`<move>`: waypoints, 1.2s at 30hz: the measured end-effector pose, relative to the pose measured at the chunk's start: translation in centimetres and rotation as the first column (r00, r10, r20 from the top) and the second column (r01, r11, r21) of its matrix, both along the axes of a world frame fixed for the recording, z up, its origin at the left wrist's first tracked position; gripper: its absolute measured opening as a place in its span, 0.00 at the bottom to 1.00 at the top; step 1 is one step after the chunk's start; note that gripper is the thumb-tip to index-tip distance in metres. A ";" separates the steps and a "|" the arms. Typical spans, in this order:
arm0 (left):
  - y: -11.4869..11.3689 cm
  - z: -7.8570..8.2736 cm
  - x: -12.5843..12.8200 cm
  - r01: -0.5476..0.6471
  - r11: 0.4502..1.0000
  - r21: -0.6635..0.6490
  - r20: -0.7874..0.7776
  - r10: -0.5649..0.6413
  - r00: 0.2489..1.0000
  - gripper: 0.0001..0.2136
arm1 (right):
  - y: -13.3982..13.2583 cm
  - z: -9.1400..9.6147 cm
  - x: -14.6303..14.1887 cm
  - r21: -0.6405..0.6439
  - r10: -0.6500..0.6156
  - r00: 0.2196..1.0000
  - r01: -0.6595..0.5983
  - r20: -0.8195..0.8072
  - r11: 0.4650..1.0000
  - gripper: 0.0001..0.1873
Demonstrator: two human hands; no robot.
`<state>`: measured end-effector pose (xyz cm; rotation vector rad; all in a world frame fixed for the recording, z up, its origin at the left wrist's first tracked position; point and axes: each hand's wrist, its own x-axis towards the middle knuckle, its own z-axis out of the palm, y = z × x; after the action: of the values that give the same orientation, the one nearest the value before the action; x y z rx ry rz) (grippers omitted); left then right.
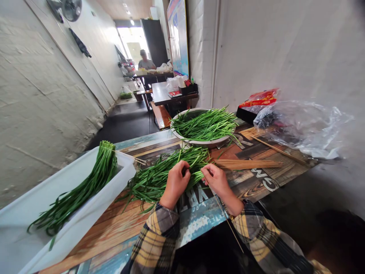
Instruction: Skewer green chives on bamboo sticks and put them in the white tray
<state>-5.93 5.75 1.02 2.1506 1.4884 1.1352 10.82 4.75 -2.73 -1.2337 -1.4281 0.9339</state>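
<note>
My left hand [177, 182] is closed, its fingers curled round stalks of garlic chives [159, 173] from the loose pile on the table. Thumb and fingers of my right hand [216, 182] pinch a thin wooden skewer [225, 213], which slants down toward my right sleeve. Pale chive ends lie between the two hands, close to the right fingertips; whether the skewer tip touches them is hidden. Left of me, a bundle of chives [94, 182] lies in a white plastic tub [114, 182], with skewer ends [137, 160] sticking out past its rim.
Behind the pile stands a round bowl [212, 144] heaped with chives. Loose skewers [248, 164] lie to the right, near a crumpled clear plastic bag [308, 125] and a black box [245, 115]. A person [146, 62] sits at a far table.
</note>
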 end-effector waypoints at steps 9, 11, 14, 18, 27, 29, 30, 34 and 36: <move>-0.4 0.4 0.4 0.098 0.994 -0.055 0.026 -0.097 0.995 0.08 | -0.4 0.4 0.1 0.006 0.055 0.998 -0.055 -0.040 0.998 0.17; -0.4 0.3 0.4 0.079 0.996 -0.050 0.007 -0.079 0.997 0.08 | -0.5 0.5 0.2 0.011 0.070 0.997 -0.070 -0.015 0.997 0.16; -0.3 0.1 0.3 0.053 0.998 -0.029 -0.027 -0.054 0.998 0.07 | -0.6 0.7 0.2 0.014 0.063 0.998 -0.063 -0.005 0.998 0.15; -0.3 0.2 0.3 0.053 0.998 -0.020 -0.017 -0.054 0.998 0.06 | -0.7 1.0 0.3 0.015 0.044 0.999 -0.044 -0.004 0.999 0.15; -0.3 0.1 0.4 0.120 0.991 -0.058 0.018 -0.119 0.993 0.10 | -0.5 0.5 0.5 0.027 0.032 0.999 -0.032 0.008 0.999 0.17; -0.3 0.1 0.4 0.127 0.990 -0.059 0.015 -0.126 0.992 0.10 | -0.5 0.4 0.5 0.022 0.039 0.999 -0.039 -0.004 0.999 0.17; -0.3 0.1 0.4 0.130 0.990 -0.058 0.014 -0.129 0.992 0.10 | -0.5 0.4 0.5 0.019 0.042 0.999 -0.042 -0.010 0.999 0.17; -0.4 0.2 0.4 0.132 0.990 -0.053 0.009 -0.132 0.991 0.10 | -0.4 0.2 0.5 0.001 0.050 0.998 -0.050 -0.038 0.999 0.18; -0.4 0.2 0.5 0.131 0.990 -0.057 0.006 -0.131 0.991 0.11 | -0.4 0.2 0.5 -0.008 0.052 0.997 -0.053 -0.049 0.999 0.18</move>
<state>-5.45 5.34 1.22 2.1721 1.3396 1.0373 11.28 4.38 -2.57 -1.1777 -1.4251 1.0010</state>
